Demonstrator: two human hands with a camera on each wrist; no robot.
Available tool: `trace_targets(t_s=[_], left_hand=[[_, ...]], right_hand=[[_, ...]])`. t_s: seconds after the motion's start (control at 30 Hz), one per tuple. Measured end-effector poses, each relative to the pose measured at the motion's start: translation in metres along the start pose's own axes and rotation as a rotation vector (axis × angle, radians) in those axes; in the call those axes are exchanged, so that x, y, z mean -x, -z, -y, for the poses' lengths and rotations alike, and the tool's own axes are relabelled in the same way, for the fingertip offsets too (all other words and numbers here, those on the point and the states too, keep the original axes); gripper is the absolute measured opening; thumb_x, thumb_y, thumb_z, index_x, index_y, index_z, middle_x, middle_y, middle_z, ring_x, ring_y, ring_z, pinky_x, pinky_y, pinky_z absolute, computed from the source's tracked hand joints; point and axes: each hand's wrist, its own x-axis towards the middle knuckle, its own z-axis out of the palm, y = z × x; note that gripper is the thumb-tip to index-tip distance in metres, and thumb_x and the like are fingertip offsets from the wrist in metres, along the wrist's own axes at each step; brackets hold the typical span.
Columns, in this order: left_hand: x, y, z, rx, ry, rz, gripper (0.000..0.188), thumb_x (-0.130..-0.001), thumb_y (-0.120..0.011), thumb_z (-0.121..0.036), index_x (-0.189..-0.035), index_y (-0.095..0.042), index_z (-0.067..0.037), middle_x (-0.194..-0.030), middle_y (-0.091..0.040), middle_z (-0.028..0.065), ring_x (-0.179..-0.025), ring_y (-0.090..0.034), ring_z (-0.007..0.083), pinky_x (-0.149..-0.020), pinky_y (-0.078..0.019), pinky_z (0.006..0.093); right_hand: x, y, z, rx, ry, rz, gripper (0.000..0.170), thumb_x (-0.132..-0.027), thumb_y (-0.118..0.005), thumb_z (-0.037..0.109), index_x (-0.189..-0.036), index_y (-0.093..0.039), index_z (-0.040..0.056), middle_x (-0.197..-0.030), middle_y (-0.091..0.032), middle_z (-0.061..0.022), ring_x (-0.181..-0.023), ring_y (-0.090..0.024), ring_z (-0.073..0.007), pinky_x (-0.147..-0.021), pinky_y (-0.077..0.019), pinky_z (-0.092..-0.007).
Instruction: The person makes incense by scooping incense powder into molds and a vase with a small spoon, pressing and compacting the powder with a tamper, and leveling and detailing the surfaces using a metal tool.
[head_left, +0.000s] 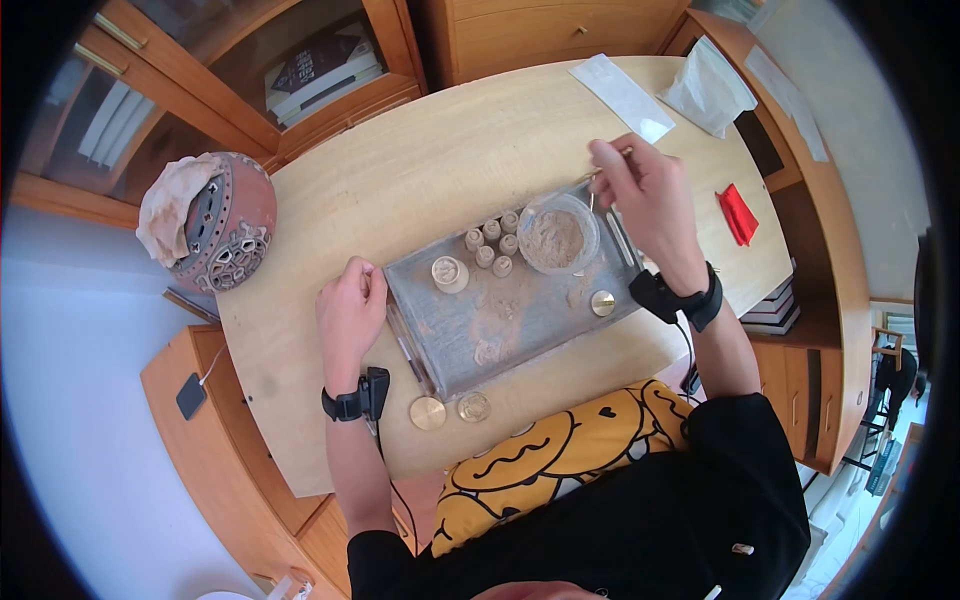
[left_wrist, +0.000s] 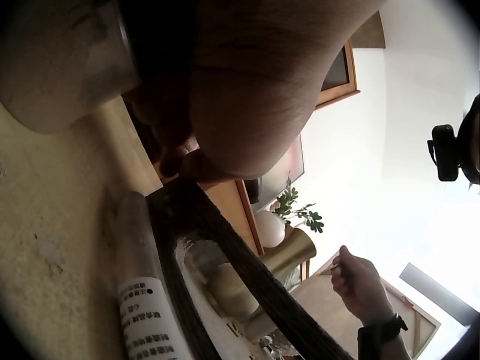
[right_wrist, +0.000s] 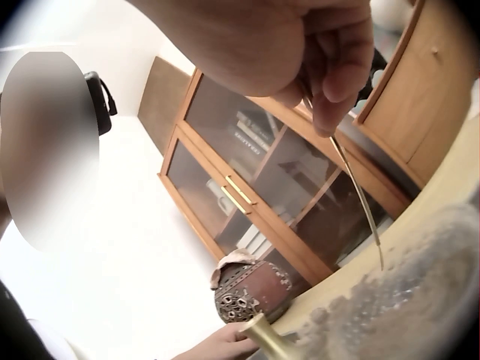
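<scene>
My right hand (head_left: 650,195) is raised beyond the far right corner of the grey tray (head_left: 440,345). It pinches a thin metal rod (right_wrist: 352,176) with a finer tip, which slants down toward a clear bowl of greyish-brown powder (head_left: 556,240). My left hand (head_left: 352,310) rests beside the tray's left edge, its fingers loosely curled and nothing seen in them. Closest to it on the tray is a small tub of powder (head_left: 449,274). Several small powder-coated bottles (head_left: 491,232) stand grouped left of the bowl. Loose powder lies scattered over the tray.
A brass knobbed lid (head_left: 602,303) lies on the tray. Two round discs (head_left: 427,413) are on the table's near side. A labelled tube (left_wrist: 139,300) runs along the tray's left side. A pierced pot (head_left: 240,215) stands far left, a red packet (head_left: 737,214) right.
</scene>
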Motion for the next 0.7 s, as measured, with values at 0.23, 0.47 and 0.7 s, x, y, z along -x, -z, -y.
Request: trace_targets(t_s=[0.23,0.47,0.7], left_hand=[[-0.001,0.0,0.0,-0.011,-0.011,-0.003,0.013,-0.09,-0.061,-0.014,-0.084,-0.057,-0.003,-0.053,-0.05,0.0134,-0.049,-0.053,0.0317,-0.05,-0.0393,0.0425],[0.0,-0.001,0.0,0.004,-0.015,-0.003,0.014,-0.09,-0.061,-0.014,-0.083,-0.057,-0.003,-0.052,-0.05,0.0127,-0.048,-0.053,0.0311,-0.05,-0.0392,0.0419],[0.0,0.0,0.0,-0.013,-0.015,-0.002,0.014,-0.09,-0.061,-0.015,-0.084,-0.057,-0.003,-0.053,-0.052,0.0126,-0.049,-0.054,0.031,-0.05,-0.04,0.042]], right_hand=[[0.008,0.004,-0.047,-0.076,-0.192,0.07,0.032,-0.099,-0.058,0.025,-0.086,-0.064,-0.0038,-0.064,-0.065,-0.0061,-0.055,-0.059,-0.0096,-0.054,-0.0474,-0.0245],[0.018,0.006,-0.07,-0.409,-0.395,0.21,0.033,-0.102,-0.054,0.031,-0.088,-0.061,0.0014,-0.069,-0.063,-0.0029,-0.058,-0.057,-0.0073,-0.053,-0.0446,-0.0219],[0.005,0.008,-0.059,-0.572,-0.442,0.171,0.033,-0.102,-0.054,0.033,-0.09,-0.061,0.0027,-0.07,-0.063,-0.0024,-0.057,-0.056,-0.0068,-0.053,-0.043,-0.0201]])
